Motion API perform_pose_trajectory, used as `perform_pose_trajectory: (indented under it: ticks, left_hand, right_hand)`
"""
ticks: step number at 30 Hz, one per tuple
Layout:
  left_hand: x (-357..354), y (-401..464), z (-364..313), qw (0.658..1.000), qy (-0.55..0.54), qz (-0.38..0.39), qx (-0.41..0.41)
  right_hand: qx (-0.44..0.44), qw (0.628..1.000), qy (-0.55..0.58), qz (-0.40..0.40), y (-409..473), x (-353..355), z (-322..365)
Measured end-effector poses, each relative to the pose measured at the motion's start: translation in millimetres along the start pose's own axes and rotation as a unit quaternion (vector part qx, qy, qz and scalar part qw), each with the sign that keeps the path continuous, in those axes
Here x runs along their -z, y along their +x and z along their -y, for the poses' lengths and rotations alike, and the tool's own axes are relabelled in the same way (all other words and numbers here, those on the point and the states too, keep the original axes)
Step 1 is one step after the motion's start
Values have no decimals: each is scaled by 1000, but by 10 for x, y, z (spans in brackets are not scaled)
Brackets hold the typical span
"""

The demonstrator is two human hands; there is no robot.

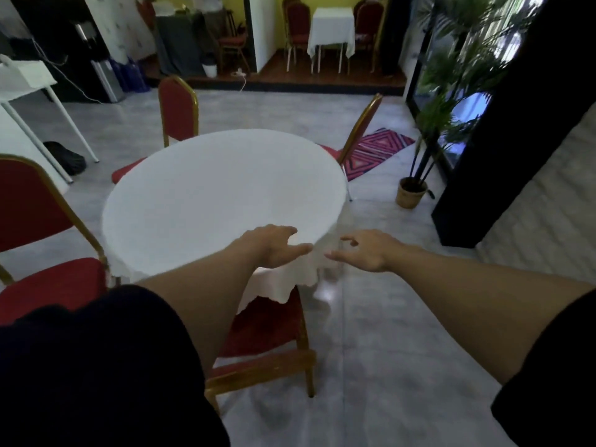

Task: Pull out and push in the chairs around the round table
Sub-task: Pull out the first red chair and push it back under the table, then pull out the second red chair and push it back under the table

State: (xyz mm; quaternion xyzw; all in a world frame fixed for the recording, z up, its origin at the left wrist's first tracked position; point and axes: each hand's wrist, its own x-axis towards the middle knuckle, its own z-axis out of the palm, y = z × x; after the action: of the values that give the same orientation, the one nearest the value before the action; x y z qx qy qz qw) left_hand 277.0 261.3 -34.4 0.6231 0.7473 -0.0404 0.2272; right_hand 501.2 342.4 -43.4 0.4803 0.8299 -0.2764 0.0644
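A round table under a white scalloped-edge tablecloth (222,201) stands mid-floor on grey tiles, ringed by four red-cushioned chairs with gold metal frames. The nearest chair (267,330) sits tucked at the table's near edge, its seat partly under the hanging cloth and its back largely hidden behind the person's left arm. A second chair (35,221) stands at the near left, just beside the table. A third (177,108) is at the far left, its seat slipped under the rim, and a fourth (361,130) shows edge-on at the far right.

Both bare arms reach forward from dark sleeves. The left hand (274,246) hovers over the table's near edge, fingers loosely spread and gripping nothing. The right hand (364,250) hangs just off the rim to the right, likewise spread and empty.

At the right, a woven basket pot (411,193) holds a tall green palm (451,85), near a pink-and-purple patterned rug (374,150). Farther back, a small square table with a white cloth (330,30) stands on a raised wooden floor between more red chairs.
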Motion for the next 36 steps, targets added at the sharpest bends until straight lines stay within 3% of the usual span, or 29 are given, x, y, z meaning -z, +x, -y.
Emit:
perform_pose_trajectory:
  ticks: [6,14,24,36]
  left_hand:
    - [456,716,-1328,999,2,-42,-27]
    - [635,1455,-2475,997,22,-40,-64]
    - [1009,2916,-3030,994,39,-52,-88]
    - [1979,4533,-3077,993,32,-92,-68]
  right_hand:
    - [-36,997,-44,-44,39,960,-1061]
    - [-67,995,-21,-64,266,1758,-2076]
    - [-94,992,-18,-79,1231,2592,-2946]
    - [-80,993,-8,-88,2695,3564,-3426]
